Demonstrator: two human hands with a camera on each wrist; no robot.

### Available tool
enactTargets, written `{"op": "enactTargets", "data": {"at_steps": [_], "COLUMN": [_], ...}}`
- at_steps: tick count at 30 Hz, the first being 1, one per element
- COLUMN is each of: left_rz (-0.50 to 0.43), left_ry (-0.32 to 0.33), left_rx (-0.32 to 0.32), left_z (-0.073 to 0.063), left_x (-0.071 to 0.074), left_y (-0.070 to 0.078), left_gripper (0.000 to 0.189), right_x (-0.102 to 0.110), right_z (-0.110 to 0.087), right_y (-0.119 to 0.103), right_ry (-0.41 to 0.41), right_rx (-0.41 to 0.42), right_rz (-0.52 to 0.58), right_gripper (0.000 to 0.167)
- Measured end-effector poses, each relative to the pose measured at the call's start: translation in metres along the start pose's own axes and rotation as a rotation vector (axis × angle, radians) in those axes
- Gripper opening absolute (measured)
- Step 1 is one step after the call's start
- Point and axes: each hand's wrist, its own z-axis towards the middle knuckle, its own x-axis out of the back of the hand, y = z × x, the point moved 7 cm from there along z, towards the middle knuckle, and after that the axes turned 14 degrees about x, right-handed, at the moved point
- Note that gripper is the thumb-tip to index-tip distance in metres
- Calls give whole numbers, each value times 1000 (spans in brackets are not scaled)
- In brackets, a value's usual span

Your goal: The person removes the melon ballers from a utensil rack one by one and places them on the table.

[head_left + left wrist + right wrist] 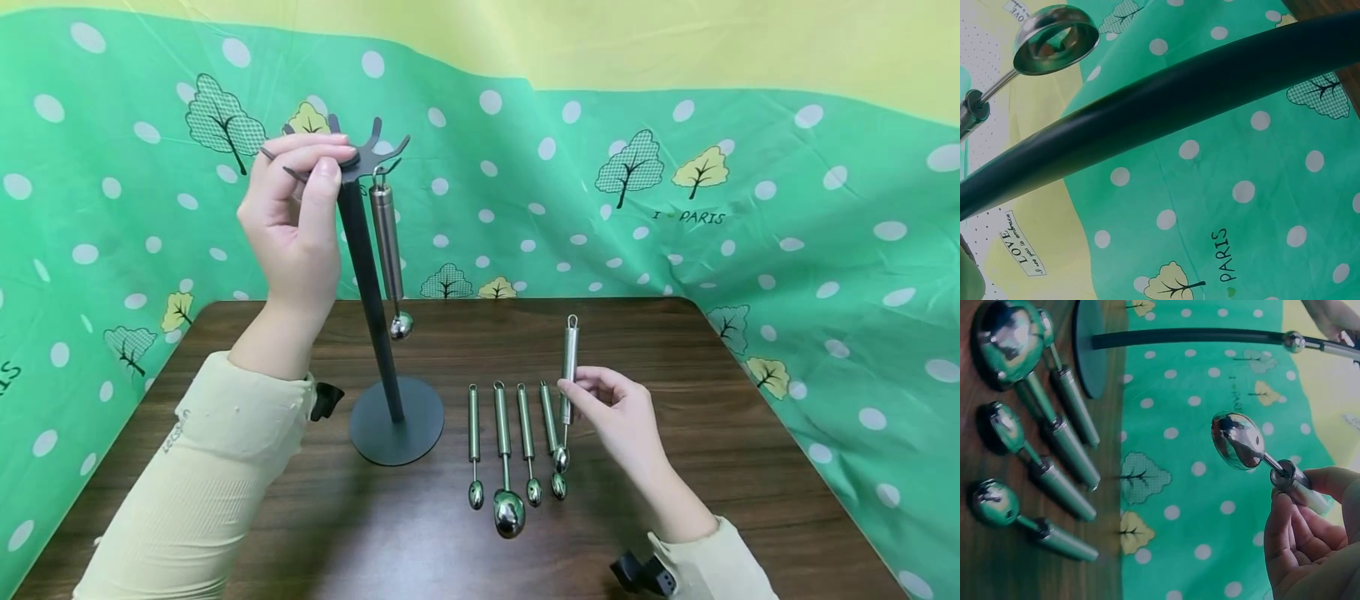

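Note:
My left hand (296, 212) pinches the hooked top of a black utensil stand (367, 283) between thumb and fingers. From a hook on the stand's right side a steel melon baller (386, 242) hangs bowl down; its hollow bowl (1057, 40) fills the upper left of the left wrist view. On the right, my right hand (618, 408) holds another melon baller (571, 350) by its handle, thumb against fingers, with the loop end up. The rounded back of its bowl (1238, 440) shows in the right wrist view, raised off the table.
Between the stand and my right hand lie several steel scoops in a row, including a large one (509, 508) and a small one (475, 492). The stand's round base (420, 425) rests on the dark wooden table (315, 542). A green patterned cloth (525, 192) hangs behind.

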Motion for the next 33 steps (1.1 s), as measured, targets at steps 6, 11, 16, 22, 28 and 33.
{"op": "enactTargets", "data": {"at_steps": [6,11,16,22,28,33], "left_rz": [-2,4,8,-18,-3,-6], "left_ry": [-1,1,7,-1,6,8], "left_rx": [7,13,22,30,30,31], "left_z": [0,1,3,4,4,5], "left_x": [0,0,0,1,1,2], "left_y": [-2,-2,-2,-3,-3,-3], "left_gripper": [23,23,23,23,23,23], "right_x": [3,4,7,9,8,6], "right_z": [-3,-5,-6,-7,-8,-8], "right_y": [16,28,42,55,70,84], "right_ry": [-16,-51,-88,-140,-192,-221], "right_rx": [-60,-94,-113,-147,-156,-158], "right_rz": [-9,-33,-77,-132,-218,-283], "right_gripper": [31,31,33,36,37,35]}}
